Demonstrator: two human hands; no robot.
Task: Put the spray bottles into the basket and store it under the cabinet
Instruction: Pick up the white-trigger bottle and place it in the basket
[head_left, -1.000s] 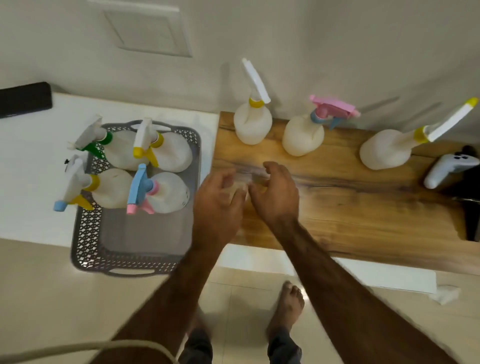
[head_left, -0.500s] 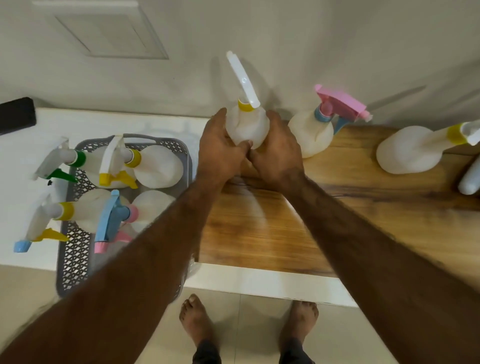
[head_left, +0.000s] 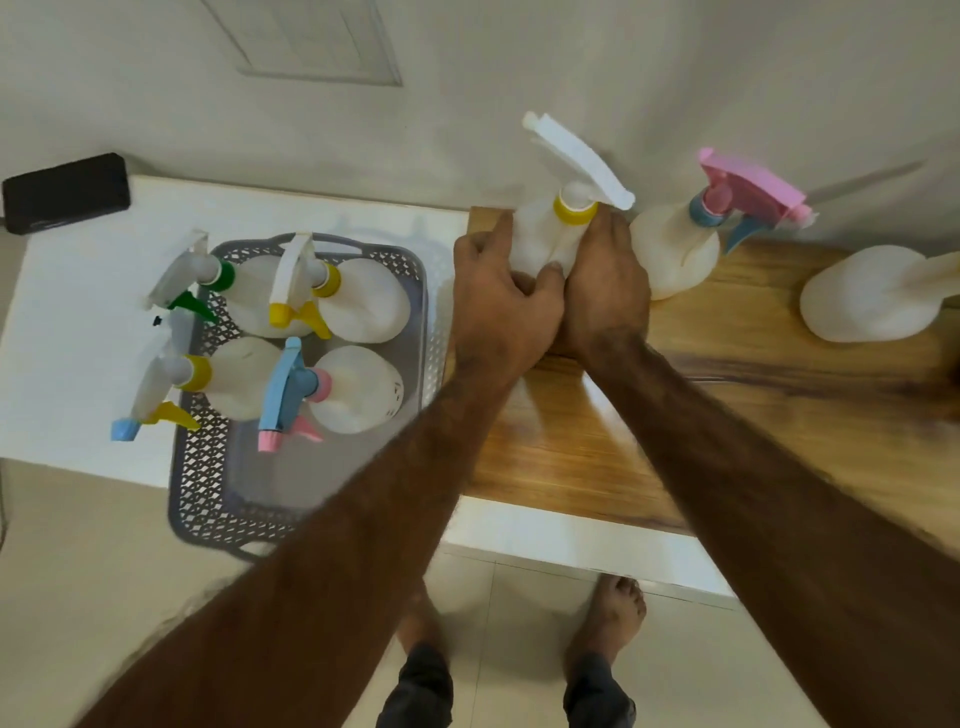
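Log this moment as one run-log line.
stage: picking fifth bottle | left hand: on bottle | right hand: on bottle | basket: four bottles inside | wood top: two more waiting

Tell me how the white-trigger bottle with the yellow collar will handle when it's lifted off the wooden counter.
The bottle looks like thin translucent plastic, so probably light and slightly squeezable. The left hand and right hand both wrap its rounded body, suggesting it is bulky for one hand. Its long trigger juts sideways, so it may snag the neighbouring pink-trigger bottle.
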